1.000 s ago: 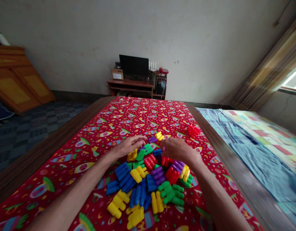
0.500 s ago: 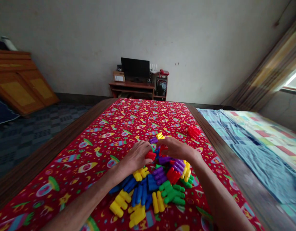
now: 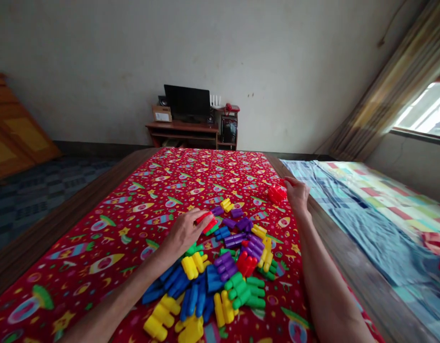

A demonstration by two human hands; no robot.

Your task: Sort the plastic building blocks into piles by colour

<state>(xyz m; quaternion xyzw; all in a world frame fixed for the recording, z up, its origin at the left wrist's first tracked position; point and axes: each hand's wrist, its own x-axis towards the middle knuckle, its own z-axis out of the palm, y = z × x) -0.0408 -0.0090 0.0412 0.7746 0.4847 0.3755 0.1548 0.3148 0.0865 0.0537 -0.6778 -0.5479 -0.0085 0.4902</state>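
My left hand (image 3: 186, 232) pinches a red plastic building block (image 3: 203, 218) at the far left side of a mixed heap. Out to the right, my right hand (image 3: 297, 193) has its fingers closed on another red block (image 3: 282, 182), just above a small red group of blocks (image 3: 276, 194). Between my arms lie purple blocks (image 3: 226, 266), green blocks (image 3: 243, 290), blue blocks (image 3: 194, 297) and yellow blocks (image 3: 161, 318), with a red block (image 3: 246, 263) among them. My left hand partly covers the patterned cloth behind it.
A red patterned cloth (image 3: 108, 224) covers the table, leaving its brown wooden edge (image 3: 327, 238) bare. To the right is a bed with a checked cover (image 3: 377, 190) and blue fabric (image 3: 370, 243). A desk with a monitor (image 3: 189, 102) stands against the far wall.
My right hand has moved from the heap out to the right, beside the small red group, carrying a red block. My left hand stays at the heap with a red block; the view has turned slightly right.
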